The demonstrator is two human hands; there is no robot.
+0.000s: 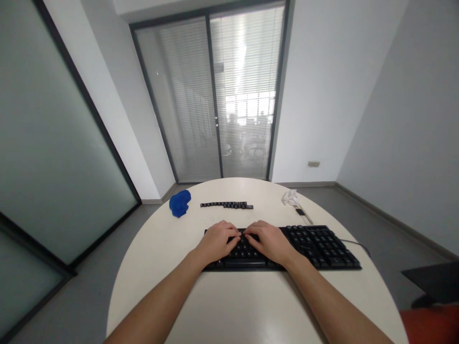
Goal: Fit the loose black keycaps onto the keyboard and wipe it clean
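A black keyboard lies across the table in front of me. Over its left half, my left hand rests with thumb and fingers drawn together near the upper rows. My right hand comes in from the other side, its fingers also curled together, and the fingertips of both hands nearly meet. Whatever sits between the fingertips is too small and covered to make out. Behind the hands, loose black keycaps are lined up in rows on the table.
The round white table has a blue cloth at its far left. A crumpled white tissue and a thin light-coloured tool lie at the far right. The keyboard's cable runs off the right edge, near a chair.
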